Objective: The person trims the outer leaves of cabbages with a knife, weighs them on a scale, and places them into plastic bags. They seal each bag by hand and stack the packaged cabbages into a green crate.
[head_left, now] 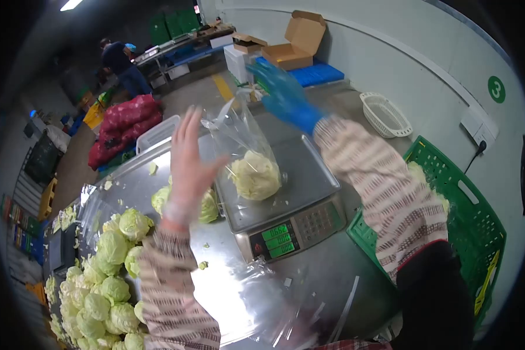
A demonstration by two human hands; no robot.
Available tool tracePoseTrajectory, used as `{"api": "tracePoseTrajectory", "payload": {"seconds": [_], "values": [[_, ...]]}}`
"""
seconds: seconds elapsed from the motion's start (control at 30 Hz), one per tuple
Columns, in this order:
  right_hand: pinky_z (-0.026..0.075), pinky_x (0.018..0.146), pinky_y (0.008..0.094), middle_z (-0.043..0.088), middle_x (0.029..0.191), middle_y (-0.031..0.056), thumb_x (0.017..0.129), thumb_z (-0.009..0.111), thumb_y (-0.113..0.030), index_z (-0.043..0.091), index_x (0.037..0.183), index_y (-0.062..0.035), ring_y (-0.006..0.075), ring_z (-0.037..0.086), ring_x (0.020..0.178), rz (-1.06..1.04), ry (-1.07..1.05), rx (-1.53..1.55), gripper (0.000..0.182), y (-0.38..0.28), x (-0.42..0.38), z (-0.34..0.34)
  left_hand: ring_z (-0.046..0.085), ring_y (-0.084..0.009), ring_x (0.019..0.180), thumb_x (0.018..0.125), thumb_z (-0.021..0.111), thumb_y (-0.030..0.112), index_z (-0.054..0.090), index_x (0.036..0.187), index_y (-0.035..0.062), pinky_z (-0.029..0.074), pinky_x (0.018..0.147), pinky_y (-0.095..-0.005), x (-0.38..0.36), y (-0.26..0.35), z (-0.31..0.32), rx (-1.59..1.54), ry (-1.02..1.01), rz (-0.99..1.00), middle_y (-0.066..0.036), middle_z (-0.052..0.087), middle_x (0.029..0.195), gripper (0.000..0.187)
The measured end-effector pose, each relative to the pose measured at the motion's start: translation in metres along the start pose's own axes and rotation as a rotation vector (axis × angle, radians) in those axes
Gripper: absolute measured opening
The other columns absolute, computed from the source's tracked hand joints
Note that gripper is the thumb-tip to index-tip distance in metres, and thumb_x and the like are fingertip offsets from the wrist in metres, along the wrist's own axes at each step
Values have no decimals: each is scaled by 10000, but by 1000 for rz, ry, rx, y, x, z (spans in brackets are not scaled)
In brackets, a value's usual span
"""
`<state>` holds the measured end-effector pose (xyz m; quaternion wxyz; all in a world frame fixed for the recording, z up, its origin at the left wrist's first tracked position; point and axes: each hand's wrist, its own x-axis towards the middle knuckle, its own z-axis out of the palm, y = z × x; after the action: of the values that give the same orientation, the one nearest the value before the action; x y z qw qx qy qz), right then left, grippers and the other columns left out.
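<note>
A pale, trimmed cabbage head [255,177] sits inside a clear plastic bag [242,133] on the metal plate of a digital scale [309,166]. The bag's top stands upright and loosely gathered. Left of the bag, my bare left hand [191,166] is raised with fingers stretched and thumb apart, holding nothing. My right hand [287,98], in a blue glove, is beyond the bag's upper right side, fingers extended and slightly blurred. Green digits glow on the scale's display [279,240]. More cabbage [207,207] lies partly behind my left hand.
Many cabbages [105,291] are heaped on the steel table [216,256] at left. A green crate [472,233] stands at right, near a white basket [385,114]. Farther back are an open cardboard box [297,44], red mesh sacks [125,122] and another person [124,65].
</note>
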<state>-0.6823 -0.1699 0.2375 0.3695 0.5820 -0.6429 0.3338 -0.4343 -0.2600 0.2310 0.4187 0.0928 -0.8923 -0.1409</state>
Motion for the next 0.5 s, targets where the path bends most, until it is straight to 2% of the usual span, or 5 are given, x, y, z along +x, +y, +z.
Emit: {"api": "tracePoseTrajectory", "payload": {"seconds": [0.1,0.17,0.3,0.43,0.5], "values": [[421,947,429,490,1274,177,728,634,-115,464,1293,-219,345,511,1124,-109,-249,-107,599,-1,20,6,305,-342,1298,569,785,178,401,1326,91,281,1064,-400,36,-22,18,109,-71,99,-151,389,1372,854],[445,894,417,552,1180,153,727,635,-123,569,1168,-192,330,547,1052,-280,-358,-259,451,7,23,18,362,-338,1264,620,765,177,549,1183,90,296,1048,-396,47,-28,17,204,-289,33,-157,468,1309,609],[458,814,404,626,943,84,756,634,-168,650,866,-89,292,571,950,-96,-370,111,136,19,10,2,507,-324,1118,726,703,156,672,822,64,371,963,-403,35,-39,9,-3,-191,-72,-162,581,1167,136],[422,868,408,615,1001,93,767,653,-160,650,925,-70,296,554,990,-155,-465,246,181,-22,13,-107,522,-276,1097,703,707,79,615,815,25,400,913,-371,5,8,-69,69,-369,220,-132,601,1063,154],[411,870,404,603,972,82,774,654,-137,629,914,-71,289,550,957,-409,-487,136,156,-70,10,-160,521,-275,1094,700,700,59,596,793,22,406,897,-369,-17,45,-111,57,-418,260,-110,615,997,145]]}}
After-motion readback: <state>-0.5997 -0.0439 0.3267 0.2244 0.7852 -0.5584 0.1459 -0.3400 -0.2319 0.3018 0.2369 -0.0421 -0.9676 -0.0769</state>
